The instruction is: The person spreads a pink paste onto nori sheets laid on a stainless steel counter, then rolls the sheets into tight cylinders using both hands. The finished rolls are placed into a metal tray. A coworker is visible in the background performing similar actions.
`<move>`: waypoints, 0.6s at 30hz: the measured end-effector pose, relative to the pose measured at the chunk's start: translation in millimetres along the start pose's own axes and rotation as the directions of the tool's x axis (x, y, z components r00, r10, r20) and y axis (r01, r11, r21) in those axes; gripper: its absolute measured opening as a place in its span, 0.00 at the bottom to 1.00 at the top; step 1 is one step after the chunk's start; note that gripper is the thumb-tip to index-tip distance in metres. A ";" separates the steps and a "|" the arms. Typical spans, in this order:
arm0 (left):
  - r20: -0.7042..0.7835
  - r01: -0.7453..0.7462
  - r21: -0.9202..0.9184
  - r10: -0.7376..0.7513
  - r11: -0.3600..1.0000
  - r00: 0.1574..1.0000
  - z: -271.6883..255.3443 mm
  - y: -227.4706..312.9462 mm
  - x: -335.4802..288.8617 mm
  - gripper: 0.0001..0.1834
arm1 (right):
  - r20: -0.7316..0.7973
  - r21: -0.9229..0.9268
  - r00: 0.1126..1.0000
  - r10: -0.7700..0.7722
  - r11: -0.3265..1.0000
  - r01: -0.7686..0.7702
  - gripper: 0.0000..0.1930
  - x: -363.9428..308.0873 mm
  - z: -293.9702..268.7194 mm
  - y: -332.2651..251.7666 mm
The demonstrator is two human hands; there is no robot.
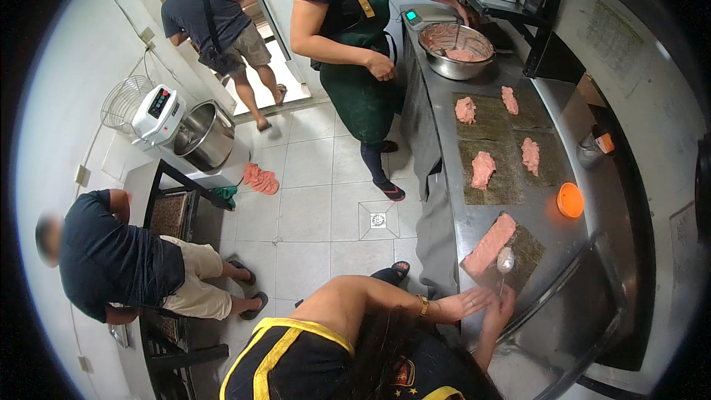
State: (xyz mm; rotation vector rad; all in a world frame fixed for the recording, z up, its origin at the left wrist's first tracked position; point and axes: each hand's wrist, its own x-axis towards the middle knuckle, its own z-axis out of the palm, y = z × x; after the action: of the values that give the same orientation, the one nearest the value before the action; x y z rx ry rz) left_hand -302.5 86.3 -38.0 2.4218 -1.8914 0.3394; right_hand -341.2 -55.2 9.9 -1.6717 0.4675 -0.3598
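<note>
My right hand (500,307) is closed around the handle of a metal spoon (506,260). The spoon's bowl rests over a dark seaweed sheet (530,250), beside a long strip of pink minced meat (490,243) spread along the sheet's left side. Right next to it is my left hand (472,301), fingers stretched out, near the sheet's lower edge and seemingly holding nothing. Farther along the steel table (474,206) lie more seaweed sheets (470,155) with lumps of pink meat (483,170) on them.
An orange cup (569,200) stands at the table's right. A steel bowl (456,52) of pink meat sits at the far end, by a scale (429,15) and a co-worker in a green apron (352,89). At left are a mixer (204,137) and a bending person (118,252); another person (211,18) is by the doorway.
</note>
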 end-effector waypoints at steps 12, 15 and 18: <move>0.020 -0.036 0.087 0.035 0.996 0.999 1.0 -2.6 5.5 0.36 | -0.049 -0.114 0.993 0.109 0.987 -0.114 0.16 6.3 -8.0 -7.2; 0.037 -0.064 0.084 0.061 0.994 0.997 1.6 -1.9 7.1 0.35 | -0.034 -0.071 0.988 0.148 0.986 -0.150 0.15 4.5 -4.5 -15.8; 0.071 -0.109 0.087 0.103 0.990 0.992 -4.2 -5.9 11.9 0.34 | -0.098 -0.143 0.993 -0.066 0.988 0.052 0.15 6.9 -0.7 -6.6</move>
State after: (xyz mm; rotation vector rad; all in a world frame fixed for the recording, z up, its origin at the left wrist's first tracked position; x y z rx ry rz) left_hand -294.7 77.2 -31.0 2.4234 -2.0820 0.3616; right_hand -334.9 -58.5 16.3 -1.8128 0.5300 -0.4668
